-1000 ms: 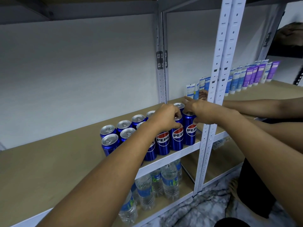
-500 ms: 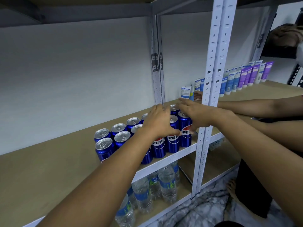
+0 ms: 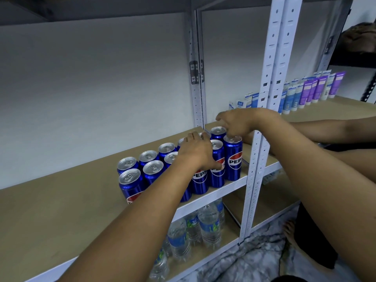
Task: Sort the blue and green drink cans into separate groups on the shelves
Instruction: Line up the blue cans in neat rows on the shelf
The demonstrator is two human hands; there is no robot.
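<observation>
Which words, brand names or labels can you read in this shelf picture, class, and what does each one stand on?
"PEPS", last letter hidden: on the rightmost blue aluminium drink can at the wooden shelf's front edge.
"PEPS", partly covered by the left hand: on the blue can two places left.
Small word, perhaps "Soft", too blurred to be sure: on a white and blue tube.
Purple tubes and clear plastic water bottles: print too small to read.

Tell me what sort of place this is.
Probably a small shop's stockroom or a mock retail shelf: white slotted metal racking holds grouped blue Pepsi cans, water bottles below, and rows of cosmetic tubes.
</observation>
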